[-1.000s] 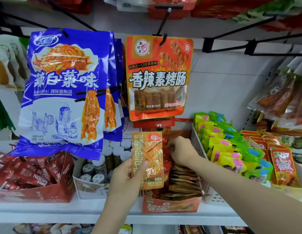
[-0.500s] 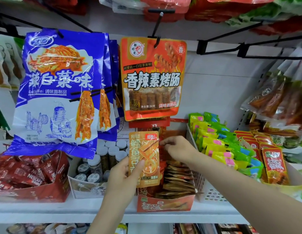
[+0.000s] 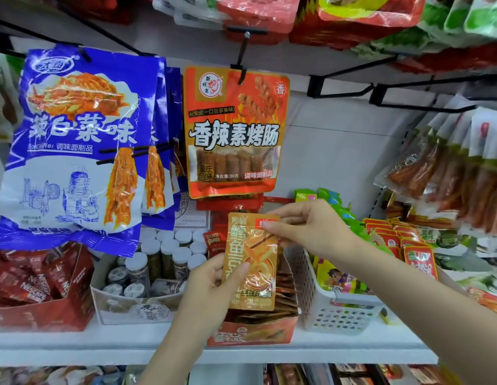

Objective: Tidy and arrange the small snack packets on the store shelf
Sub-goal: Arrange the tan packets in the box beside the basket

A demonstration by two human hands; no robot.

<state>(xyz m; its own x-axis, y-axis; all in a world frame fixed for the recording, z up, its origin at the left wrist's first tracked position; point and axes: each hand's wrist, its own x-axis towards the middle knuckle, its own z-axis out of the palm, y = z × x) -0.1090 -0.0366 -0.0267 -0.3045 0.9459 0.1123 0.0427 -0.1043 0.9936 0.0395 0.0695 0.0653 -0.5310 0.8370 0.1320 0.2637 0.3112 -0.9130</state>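
Observation:
A small orange snack packet [image 3: 253, 262] is held upright in front of the shelf. My left hand [image 3: 214, 284] grips its lower left edge, thumb across the front. My right hand [image 3: 308, 229] pinches its upper right corner. Just behind and below stands a red display box [image 3: 250, 333] holding several flat brown packets [image 3: 283, 298] of the same kind, stacked on edge.
A white perforated basket [image 3: 333, 315] of green and yellow packets sits right of the box. A carton of white-capped jars [image 3: 136, 312] and a red Nescafe box [image 3: 36, 312] stand to the left. Large blue bags [image 3: 75, 145] and an orange bag [image 3: 236, 132] hang on hooks above.
My right hand left the packets in the box and moved up to pinch the top right corner of the orange packet, which my left hand still holds.

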